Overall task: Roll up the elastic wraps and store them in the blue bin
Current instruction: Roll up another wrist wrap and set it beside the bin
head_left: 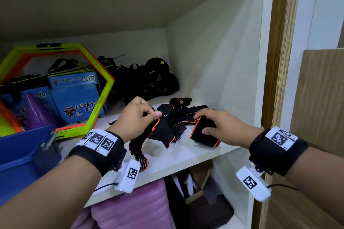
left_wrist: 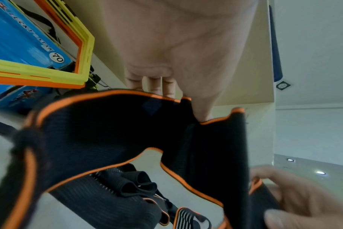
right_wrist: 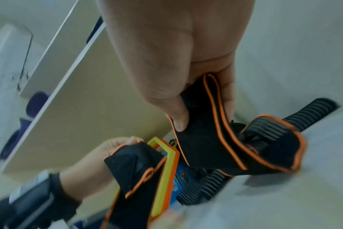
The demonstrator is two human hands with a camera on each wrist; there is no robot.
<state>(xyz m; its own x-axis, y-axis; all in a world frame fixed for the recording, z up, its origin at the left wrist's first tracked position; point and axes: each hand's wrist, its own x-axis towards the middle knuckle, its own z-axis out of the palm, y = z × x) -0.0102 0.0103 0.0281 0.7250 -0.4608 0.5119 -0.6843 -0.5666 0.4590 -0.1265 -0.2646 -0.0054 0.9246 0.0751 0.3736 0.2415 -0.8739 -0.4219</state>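
1. Your blue bin (head_left: 20, 152) sits well off to the left of your left-hand fingers at the shelf's front corner. As far as the head view shows, no rolled wrap lies in it, but most of its inside is cut off by the frame edge, so you cannot count on that.
2. The elastic wraps (head_left: 173, 117), black with orange edging, lie in a loose tangle on the white shelf (head_left: 186, 156) between and just beyond your fingers. None looks rolled, so I judge the task barely begun: untangling first, then rolling, then storing.
3. Your left hand (head_left: 138, 117) pinches one wrap end between thumb and curled fingers, lifted off the shelf; that strap trails down past your wrist toward the shelf's front lip.
4. Your right hand (head_left: 221, 127) clamps a flat folded wrap end (head_left: 202, 132), thumb on its near face, fingers curled over the top.
5. How many wraps are in the tangle is hard to tell; the straps cross under each other, and whether your two hands hold the same wrap is unclear.
6. Both wrist views are blurred near the fingertips, and the left-hand thumb tip is hidden behind fabric.
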